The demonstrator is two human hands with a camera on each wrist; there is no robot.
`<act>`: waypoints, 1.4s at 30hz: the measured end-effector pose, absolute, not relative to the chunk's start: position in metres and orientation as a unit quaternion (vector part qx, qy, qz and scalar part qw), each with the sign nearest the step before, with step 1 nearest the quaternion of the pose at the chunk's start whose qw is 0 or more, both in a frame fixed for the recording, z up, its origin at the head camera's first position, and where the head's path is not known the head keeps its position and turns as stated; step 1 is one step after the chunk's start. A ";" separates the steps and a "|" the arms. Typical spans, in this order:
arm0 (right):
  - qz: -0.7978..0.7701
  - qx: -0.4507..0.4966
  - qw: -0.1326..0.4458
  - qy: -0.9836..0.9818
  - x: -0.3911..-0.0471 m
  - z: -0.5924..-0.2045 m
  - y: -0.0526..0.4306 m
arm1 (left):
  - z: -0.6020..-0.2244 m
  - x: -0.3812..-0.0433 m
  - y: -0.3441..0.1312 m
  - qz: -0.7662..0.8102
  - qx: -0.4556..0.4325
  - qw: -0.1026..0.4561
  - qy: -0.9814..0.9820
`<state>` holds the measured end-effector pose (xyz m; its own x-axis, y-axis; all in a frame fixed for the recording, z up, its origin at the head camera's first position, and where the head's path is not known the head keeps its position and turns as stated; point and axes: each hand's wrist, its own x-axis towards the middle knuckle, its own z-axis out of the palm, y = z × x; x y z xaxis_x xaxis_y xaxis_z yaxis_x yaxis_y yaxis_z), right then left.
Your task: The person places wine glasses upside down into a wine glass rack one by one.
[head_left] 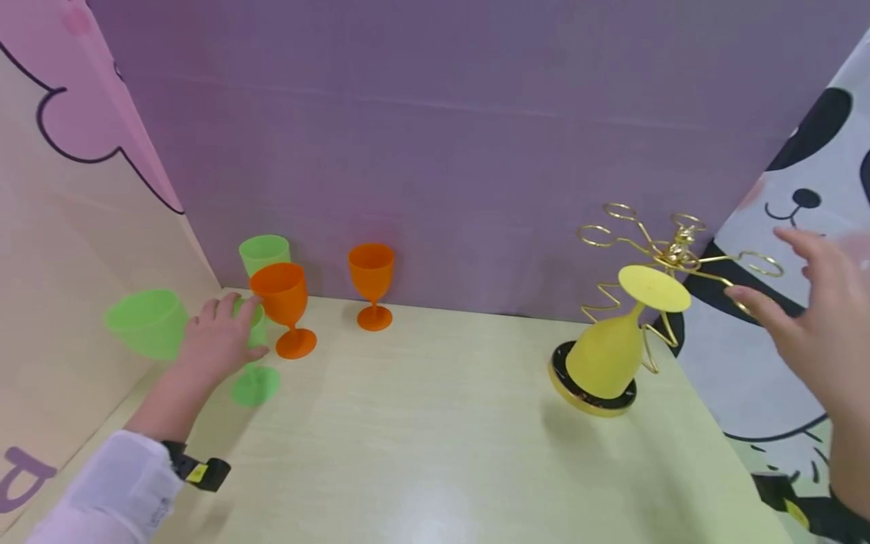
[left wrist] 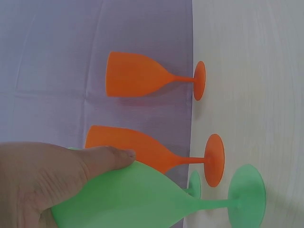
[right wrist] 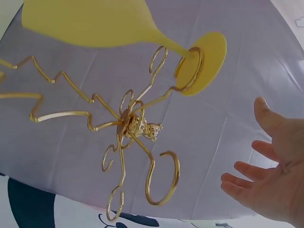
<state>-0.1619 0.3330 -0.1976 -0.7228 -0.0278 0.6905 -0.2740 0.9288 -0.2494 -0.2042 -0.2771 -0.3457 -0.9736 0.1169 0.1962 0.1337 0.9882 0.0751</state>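
Note:
My left hand (head_left: 220,336) grips a green goblet (left wrist: 137,197) by its bowl, thumb along the side; its round foot points down. Beside it stands an orange goblet (head_left: 280,295), with another green goblet (head_left: 265,251) behind and a green bowl (head_left: 148,323) partly hidden left of the hand. On the right, a yellow goblet (head_left: 608,355) hangs upside down from a gold wire rack (head_left: 680,253), its stem in a hook loop (right wrist: 197,71). My right hand (head_left: 816,310) is apart from the goblet, fingers spread, holding nothing, near the rack's right-hand hooks.
A second orange goblet (head_left: 371,272) stands upright near the back edge of the pale table (head_left: 435,423). The rack's round black base (head_left: 560,370) has a gold rim. A purple cloth (head_left: 435,151) rises behind, and printed panels flank both sides.

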 end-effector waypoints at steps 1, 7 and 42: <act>0.158 0.086 0.354 -0.918 -0.165 -0.193 0.334 | -0.346 -0.205 -0.277 -0.045 -0.063 0.096 -0.992; 0.100 0.102 0.292 -0.946 -0.191 -0.164 0.336 | -0.347 -0.205 -0.278 -0.050 -0.061 0.101 -0.992; 0.011 0.219 -0.034 -0.975 -0.292 -0.148 0.347 | -0.346 -0.201 -0.277 -0.053 -0.061 0.092 -0.992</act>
